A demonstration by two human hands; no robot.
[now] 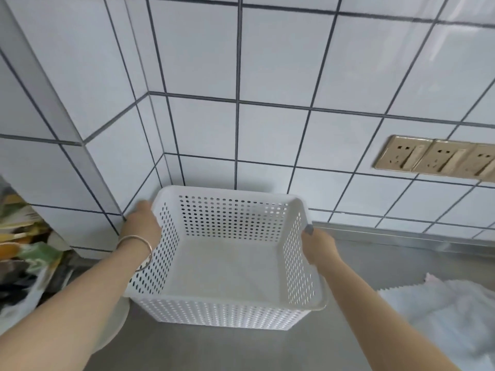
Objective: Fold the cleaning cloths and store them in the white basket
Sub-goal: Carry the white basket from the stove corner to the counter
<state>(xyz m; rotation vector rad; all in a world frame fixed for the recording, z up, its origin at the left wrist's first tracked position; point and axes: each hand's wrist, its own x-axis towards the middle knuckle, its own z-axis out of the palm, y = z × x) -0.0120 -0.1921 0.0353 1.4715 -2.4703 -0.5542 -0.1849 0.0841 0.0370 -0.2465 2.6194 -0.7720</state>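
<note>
Left hand (143, 223) and right hand (318, 243) each grip opposite side rims of the empty white perforated plastic basket (227, 266) over the grey steel counter (241, 349), white crumpled cleaning cloths (442, 317) lying right.

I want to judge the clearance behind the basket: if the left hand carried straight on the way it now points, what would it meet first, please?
Most likely the tiled wall in the corner. The left hand grips the white basket by its side rim and points away from the person; nothing shows between its fingers and the tiles, though depth is hard to judge.

Bare forearms, no sleeves; thin metal bangle (139, 251) on left wrist; dark-painted thumbnail (308, 229) on right.
</note>
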